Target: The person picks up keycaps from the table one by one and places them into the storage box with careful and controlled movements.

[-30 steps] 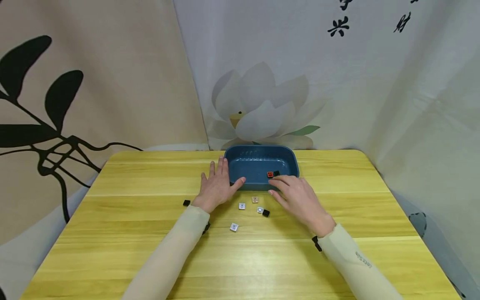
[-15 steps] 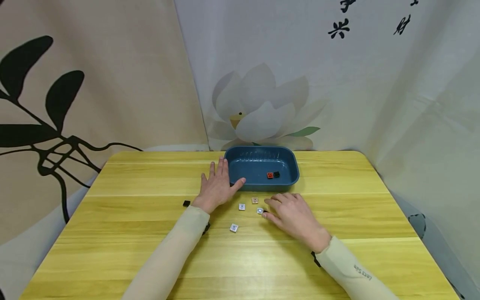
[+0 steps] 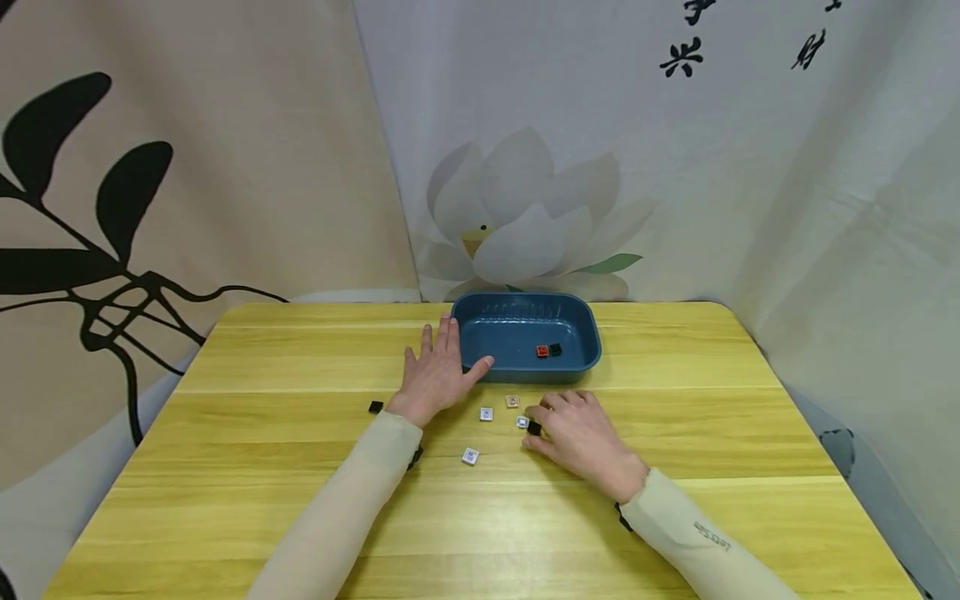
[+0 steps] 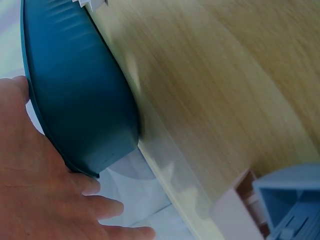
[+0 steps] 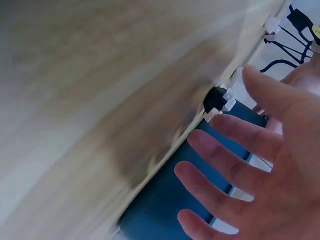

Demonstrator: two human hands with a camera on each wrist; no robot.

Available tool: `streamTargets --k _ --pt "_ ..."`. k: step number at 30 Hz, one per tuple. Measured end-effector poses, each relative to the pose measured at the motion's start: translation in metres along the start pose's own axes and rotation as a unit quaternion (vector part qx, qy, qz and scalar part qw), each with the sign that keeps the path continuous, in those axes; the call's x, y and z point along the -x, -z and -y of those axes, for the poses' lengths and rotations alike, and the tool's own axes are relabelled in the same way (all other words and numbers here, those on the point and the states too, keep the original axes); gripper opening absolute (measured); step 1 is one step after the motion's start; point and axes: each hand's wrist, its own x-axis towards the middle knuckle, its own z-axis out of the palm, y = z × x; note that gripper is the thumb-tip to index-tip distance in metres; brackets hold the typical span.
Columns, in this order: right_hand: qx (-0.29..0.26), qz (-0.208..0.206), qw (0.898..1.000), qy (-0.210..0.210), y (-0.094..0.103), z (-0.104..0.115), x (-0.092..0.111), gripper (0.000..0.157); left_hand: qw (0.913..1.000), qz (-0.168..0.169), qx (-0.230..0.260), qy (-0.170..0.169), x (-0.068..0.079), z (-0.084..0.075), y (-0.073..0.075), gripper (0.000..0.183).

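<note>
My right hand [image 3: 581,437] reaches over a black keycap [image 3: 534,427], thumb on the near side and index finger on the far side. In the right wrist view its fingers [image 5: 215,150] are bent and spread, with a gap around the black keycap [image 5: 216,99]. A white keycap [image 3: 522,422] touches the black one on its left. My left hand [image 3: 433,379] lies with fingers spread against the left end of a blue rectangular dish [image 3: 525,374], thumb at its front wall. In the dish sit a red keycap [image 3: 542,352] and a black one beside it.
Loose on the wooden table [image 3: 285,492] are a beige keycap [image 3: 512,402], a white one [image 3: 487,414], another white one [image 3: 470,456] nearer the front, and a lone black one [image 3: 376,407] left of my left wrist. A printed curtain [image 3: 525,208] hangs behind the table's back edge.
My right hand has come away from the dish's front right rim, moving toward me and left to the black keycap. The left hand has stayed at the dish.
</note>
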Motion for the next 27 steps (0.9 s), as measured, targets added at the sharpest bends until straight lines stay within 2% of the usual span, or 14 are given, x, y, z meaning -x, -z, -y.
streamTargets --k 9,15,20,27 --pt "0.008 -0.009 1.000 -0.003 -0.0051 0.0011 -0.0030 0.028 0.9999 0.007 0.008 0.002 -0.0004 -0.0010 -0.0013 0.105" --pt "0.005 0.002 1.000 -0.001 -0.0055 0.0014 -0.0039 0.016 1.0000 0.004 0.002 0.001 -0.0004 -0.0005 -0.0010 0.106" --pt "-0.007 -0.003 1.000 0.006 -0.0052 -0.0006 -0.0011 0.013 1.0000 0.002 0.004 0.000 -0.0001 -0.0004 -0.0016 0.105" --pt "-0.022 -0.041 0.999 0.016 -0.0003 -0.0049 0.0055 0.015 0.9999 -0.007 0.007 -0.002 -0.0007 -0.0008 -0.0017 0.105"
